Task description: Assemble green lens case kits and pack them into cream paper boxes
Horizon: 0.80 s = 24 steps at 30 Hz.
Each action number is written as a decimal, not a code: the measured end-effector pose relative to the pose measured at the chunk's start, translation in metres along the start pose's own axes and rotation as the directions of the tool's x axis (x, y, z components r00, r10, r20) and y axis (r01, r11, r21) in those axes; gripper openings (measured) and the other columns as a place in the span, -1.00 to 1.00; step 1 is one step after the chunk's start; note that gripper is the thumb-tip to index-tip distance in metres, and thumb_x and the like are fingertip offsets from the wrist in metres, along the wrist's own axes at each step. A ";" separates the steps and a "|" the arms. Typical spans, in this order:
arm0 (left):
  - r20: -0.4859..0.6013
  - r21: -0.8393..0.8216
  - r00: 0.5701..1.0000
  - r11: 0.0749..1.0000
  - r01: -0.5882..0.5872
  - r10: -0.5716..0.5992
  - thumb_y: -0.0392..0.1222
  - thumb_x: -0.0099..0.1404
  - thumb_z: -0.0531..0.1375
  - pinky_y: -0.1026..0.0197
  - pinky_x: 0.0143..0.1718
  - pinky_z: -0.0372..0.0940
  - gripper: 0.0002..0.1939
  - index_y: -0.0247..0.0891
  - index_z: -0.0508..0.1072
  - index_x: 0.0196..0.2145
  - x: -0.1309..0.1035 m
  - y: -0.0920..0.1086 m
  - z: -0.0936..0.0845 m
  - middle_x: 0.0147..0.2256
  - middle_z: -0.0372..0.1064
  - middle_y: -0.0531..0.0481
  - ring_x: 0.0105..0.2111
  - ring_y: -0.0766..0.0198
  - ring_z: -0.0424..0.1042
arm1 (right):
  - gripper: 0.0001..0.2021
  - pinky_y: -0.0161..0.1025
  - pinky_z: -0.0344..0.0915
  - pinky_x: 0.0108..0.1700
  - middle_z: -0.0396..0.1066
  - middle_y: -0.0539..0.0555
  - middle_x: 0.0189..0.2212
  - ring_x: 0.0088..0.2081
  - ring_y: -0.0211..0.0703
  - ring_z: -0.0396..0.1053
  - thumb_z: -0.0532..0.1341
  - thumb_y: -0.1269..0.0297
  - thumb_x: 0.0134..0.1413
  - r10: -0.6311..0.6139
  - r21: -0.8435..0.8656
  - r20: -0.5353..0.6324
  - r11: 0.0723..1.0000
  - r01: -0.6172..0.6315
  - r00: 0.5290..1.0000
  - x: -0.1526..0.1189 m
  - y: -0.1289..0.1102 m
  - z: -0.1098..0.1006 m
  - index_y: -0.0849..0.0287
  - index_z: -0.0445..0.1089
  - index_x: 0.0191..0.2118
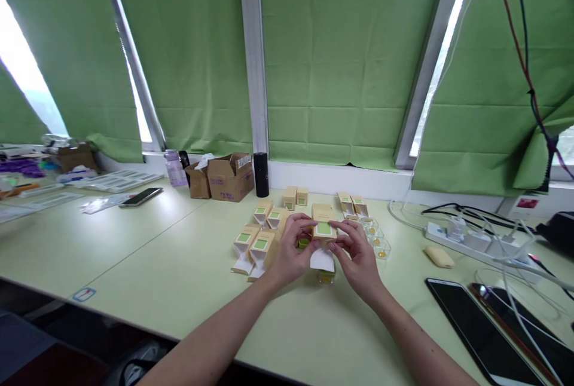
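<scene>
My left hand and my right hand hold a small kraft paper box with a green label between their fingers. Its white flap hangs open toward me. Just below that flap, a small clear container with something yellow inside is partly hidden. Beside my left hand stand several similar open boxes with their flaps folded out. Near my right hand are several clear containers with yellow contents. Open boxes stand behind them, and two closed-looking boxes sit farther back.
Cardboard cartons, a black cylinder and a purple bottle line the back edge. A phone lies left. On the right are a power strip with loose cables, a beige case and a black tablet-like device.
</scene>
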<state>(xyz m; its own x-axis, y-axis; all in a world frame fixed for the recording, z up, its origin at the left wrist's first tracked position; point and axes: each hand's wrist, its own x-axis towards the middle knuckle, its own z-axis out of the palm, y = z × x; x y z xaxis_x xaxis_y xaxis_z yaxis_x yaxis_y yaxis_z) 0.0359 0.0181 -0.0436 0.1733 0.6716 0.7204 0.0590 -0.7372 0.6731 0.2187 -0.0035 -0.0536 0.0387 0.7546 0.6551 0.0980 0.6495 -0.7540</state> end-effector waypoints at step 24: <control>0.176 -0.001 0.984 1.000 0.006 -0.006 -0.36 0.35 0.19 -0.14 0.25 0.36 -0.36 0.04 0.32 0.33 -0.006 0.001 -0.009 0.25 0.08 -0.16 0.16 0.02 0.36 | -0.67 -0.13 0.59 -0.04 0.18 0.12 0.11 -0.17 -0.20 0.58 0.32 0.14 0.32 0.043 0.041 -0.041 0.998 -0.042 0.998 0.001 0.005 -0.002 -0.07 0.51 0.16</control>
<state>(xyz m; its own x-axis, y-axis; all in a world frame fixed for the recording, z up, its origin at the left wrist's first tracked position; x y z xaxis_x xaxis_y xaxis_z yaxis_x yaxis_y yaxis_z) 0.0258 0.0142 -0.0456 0.3432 0.6522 0.6759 0.0589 -0.7331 0.6775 0.2215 0.0004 -0.0564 0.0838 0.7776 0.6231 0.0551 0.6208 -0.7821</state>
